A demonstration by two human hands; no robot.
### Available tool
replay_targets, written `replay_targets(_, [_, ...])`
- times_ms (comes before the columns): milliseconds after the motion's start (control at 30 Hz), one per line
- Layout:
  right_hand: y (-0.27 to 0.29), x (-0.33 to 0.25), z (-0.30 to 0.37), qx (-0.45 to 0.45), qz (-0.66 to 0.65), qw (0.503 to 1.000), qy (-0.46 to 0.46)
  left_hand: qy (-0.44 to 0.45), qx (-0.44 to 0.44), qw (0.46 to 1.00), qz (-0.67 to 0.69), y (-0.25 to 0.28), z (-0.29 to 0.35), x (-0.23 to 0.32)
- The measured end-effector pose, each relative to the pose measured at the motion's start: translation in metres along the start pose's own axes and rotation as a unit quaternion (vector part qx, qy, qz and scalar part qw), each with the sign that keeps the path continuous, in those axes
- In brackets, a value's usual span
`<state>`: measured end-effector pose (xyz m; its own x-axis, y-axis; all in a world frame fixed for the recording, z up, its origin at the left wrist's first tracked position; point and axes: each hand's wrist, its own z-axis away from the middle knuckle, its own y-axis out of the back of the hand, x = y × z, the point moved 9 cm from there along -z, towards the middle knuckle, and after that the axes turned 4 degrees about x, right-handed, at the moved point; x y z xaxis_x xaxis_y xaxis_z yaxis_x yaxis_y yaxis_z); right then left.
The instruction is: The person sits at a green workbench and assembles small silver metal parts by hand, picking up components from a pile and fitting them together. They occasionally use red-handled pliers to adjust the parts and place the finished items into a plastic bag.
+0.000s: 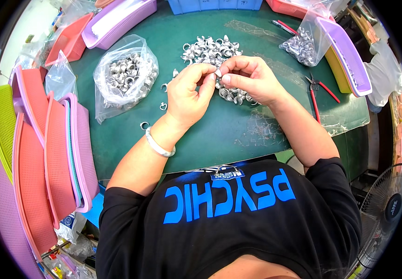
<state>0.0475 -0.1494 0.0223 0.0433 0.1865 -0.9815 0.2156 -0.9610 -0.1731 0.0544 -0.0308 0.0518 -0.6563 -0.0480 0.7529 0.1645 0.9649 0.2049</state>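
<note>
My left hand (188, 90) and my right hand (253, 80) meet over the table with fingertips pinched. Between them is a small silver metal ring (218, 73), mostly hidden by the fingers. Just beyond and beneath the hands spreads a pile of similar silver rings (210, 49). A clear plastic bag (102, 93) full of such rings (129, 74) stands open to the left. Near my left wrist lie a few loose pieces, including a heart-shaped one (163, 106) and an open ring (144, 125).
Red-handled cutters (314, 88) lie right of my right hand, and red-handled pliers (285, 28) farther back. A small bag of metal pieces (301, 49) leans by a purple basket (345, 56). Stacked plastic baskets (33, 186) line the left edge; a fan (387, 209) stands lower right.
</note>
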Motion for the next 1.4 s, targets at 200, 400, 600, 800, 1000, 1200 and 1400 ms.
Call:
replay_targets(200, [0.002,0.002,-0.001,0.008,0.005,1.0,0.006,-0.016,-0.019,0.999,-0.036,0.0,-0.001,0.006])
replay_targets(400, [0.004,0.001,-0.002,0.005,0.004,1.0,0.013,0.005,-0.009,1.0,0.012,-0.002,-0.002,0.0])
replay_targets(600, [0.003,0.002,-0.002,0.006,0.01,1.0,0.005,0.109,-0.051,0.985,0.123,-0.012,0.005,-0.026])
replay_targets(800, [0.004,0.0,-0.003,0.009,0.029,0.999,0.011,0.272,-0.066,0.915,0.292,-0.022,0.013,-0.045])
replay_targets(1000, [0.005,0.0,-0.002,0.015,0.021,1.0,0.007,0.314,-0.063,0.888,0.33,-0.025,0.015,-0.048])
replay_targets(1200, [-0.002,-0.004,-0.002,-0.012,-0.039,0.999,0.018,0.327,-0.061,0.885,0.325,-0.024,0.016,-0.049])
replay_targets(1400, [-0.001,0.003,-0.004,-0.026,-0.041,0.999,0.022,0.338,-0.063,0.896,0.28,-0.025,0.018,-0.048])
